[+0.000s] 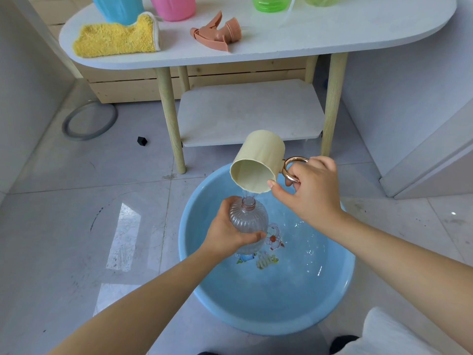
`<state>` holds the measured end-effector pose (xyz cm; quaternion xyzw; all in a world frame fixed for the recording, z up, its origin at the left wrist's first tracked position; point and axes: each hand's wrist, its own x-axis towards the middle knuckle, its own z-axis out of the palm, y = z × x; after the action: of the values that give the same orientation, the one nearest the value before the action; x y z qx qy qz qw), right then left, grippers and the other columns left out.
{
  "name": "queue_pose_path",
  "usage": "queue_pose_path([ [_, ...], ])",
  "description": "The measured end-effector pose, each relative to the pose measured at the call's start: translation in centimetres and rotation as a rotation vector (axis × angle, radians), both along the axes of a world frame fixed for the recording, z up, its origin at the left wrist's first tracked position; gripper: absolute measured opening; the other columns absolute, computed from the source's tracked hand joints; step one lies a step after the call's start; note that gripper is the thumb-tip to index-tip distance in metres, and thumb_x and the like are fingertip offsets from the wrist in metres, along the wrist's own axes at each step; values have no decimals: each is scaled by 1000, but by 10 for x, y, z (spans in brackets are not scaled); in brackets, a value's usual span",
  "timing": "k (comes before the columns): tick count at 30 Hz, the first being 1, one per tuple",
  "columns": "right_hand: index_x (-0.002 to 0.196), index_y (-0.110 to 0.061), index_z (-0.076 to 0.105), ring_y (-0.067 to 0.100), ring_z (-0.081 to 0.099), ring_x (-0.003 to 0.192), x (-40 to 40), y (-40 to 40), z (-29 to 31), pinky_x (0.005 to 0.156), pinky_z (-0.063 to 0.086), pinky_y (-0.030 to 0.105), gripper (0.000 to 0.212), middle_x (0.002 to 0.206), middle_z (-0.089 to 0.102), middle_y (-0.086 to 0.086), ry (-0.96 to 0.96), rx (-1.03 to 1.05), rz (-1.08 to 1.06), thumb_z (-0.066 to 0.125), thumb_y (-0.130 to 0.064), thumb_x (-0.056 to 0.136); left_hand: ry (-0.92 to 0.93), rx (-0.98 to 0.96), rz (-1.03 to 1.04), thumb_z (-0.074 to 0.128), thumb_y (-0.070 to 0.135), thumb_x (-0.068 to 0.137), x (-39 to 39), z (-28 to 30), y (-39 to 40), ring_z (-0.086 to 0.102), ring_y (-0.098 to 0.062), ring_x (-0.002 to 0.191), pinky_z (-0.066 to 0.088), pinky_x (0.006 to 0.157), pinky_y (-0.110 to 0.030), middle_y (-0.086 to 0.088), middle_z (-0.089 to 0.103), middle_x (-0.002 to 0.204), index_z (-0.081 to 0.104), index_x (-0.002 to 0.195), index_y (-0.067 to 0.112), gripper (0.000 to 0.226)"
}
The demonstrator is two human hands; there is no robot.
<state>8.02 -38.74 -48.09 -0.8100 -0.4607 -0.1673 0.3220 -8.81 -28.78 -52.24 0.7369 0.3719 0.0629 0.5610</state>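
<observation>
My left hand (225, 230) grips a clear ribbed plastic bottle (249, 221), upright with its mouth open, over a blue basin (204, 290) of water on the floor. My right hand (309, 190) holds a cream cup (256, 166) by its gold ring handle, thumb against the rim. The cup is tipped toward the bottle's mouth, and a thin stream of water falls from its rim onto the neck.
A white table (281, 44) stands behind the basin, carrying a yellow cloth mitt (115, 38), an orange spray head (217, 33), a blue cup, a pink cup and green bottles. Its lower shelf (250, 114) is bare. A grey ring (89, 121) and a small black cube (142, 141) lie on the tiles.
</observation>
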Motion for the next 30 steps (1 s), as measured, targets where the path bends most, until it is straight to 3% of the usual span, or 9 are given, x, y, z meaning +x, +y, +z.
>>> queue_pose_path([
  [14, 54, -13, 50, 21, 47, 54, 2, 3, 4, 90, 33, 32, 41, 58, 27, -16, -187, 64, 36, 60, -47, 74, -12, -3, 4, 89, 22, 61, 0, 0, 0, 54, 5, 100, 42, 73, -5, 23, 54, 109, 38, 115, 39, 75],
  [20, 55, -12, 50, 21, 47, 55, 3, 1, 4, 91, 34, 34, 41, 56, 28, -14, -216, 44, 54, 61, -47, 75, -3, -4, 4, 89, 27, 59, 0, -4, 0, 54, 1, 103, 43, 80, -15, 23, 54, 110, 38, 117, 39, 78],
  [24, 57, -12, 48, 21, 46, 56, 3, 1, 4, 92, 35, 35, 42, 49, 39, -9, -242, 10, 70, 62, -47, 76, -5, -4, 5, 89, 30, 57, 0, -5, 0, 53, 2, 105, 41, 79, -12, 22, 54, 112, 39, 118, 39, 80],
  [30, 57, -14, 48, 19, 44, 56, 0, -1, 5, 91, 33, 33, 43, 51, 32, -15, -152, -8, 52, 59, -50, 76, -6, 10, 4, 89, 31, 56, 1, -6, 1, 54, -2, 105, 45, 87, -20, 21, 54, 113, 39, 120, 37, 81],
])
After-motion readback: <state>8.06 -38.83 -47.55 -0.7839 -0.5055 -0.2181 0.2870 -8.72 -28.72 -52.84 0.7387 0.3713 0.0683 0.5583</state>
